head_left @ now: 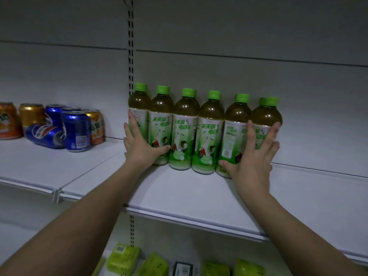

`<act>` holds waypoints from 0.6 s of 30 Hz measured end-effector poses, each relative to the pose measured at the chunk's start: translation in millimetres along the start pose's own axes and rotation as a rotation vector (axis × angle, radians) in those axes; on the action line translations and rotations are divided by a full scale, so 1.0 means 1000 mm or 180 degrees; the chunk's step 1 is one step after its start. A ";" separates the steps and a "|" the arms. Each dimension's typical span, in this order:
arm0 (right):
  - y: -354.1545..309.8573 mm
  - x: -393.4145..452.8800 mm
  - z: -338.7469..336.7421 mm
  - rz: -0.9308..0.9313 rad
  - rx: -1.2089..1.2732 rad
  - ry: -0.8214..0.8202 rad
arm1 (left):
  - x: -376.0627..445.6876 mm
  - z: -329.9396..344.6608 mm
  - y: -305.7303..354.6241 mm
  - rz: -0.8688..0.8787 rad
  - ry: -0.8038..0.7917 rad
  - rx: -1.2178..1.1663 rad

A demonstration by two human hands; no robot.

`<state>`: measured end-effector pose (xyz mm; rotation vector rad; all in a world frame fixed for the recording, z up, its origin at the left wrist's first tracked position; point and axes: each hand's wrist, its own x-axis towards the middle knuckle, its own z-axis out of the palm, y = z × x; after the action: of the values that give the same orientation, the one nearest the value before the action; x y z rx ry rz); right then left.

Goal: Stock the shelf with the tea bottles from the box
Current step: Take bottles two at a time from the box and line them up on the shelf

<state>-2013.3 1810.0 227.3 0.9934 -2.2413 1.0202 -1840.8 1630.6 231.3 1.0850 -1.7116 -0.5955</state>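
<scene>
Several tea bottles [209,132] with green caps and green-white labels stand upright in a row near the back of the white shelf [189,198], with more caps showing behind. My left hand [139,144] lies flat against the leftmost bottle, fingers spread and thumb on the second bottle. My right hand [253,156] presses flat against the rightmost bottles [266,114], fingers apart. Neither hand wraps around a bottle. The box is out of view.
Orange and blue soda cans [75,130] stand on the neighbouring shelf section to the left, one blue can [45,135] lying on its side. A slotted upright [130,46] divides the back panels. Green packets [123,259] lie on the shelf below.
</scene>
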 end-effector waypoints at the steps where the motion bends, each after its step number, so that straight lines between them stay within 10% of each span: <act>1: -0.002 -0.001 -0.001 -0.0019 0.0052 0.0018 | -0.001 -0.001 -0.004 0.0079 -0.0006 -0.0033; 18: 0.002 -0.005 -0.003 -0.0048 -0.0012 0.0093 | -0.019 -0.004 -0.001 0.0368 -0.0220 0.0514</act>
<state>-2010.8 1815.6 225.0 0.9861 -2.2081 1.0171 -1834.2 1646.8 223.2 1.0791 -1.8948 -0.4322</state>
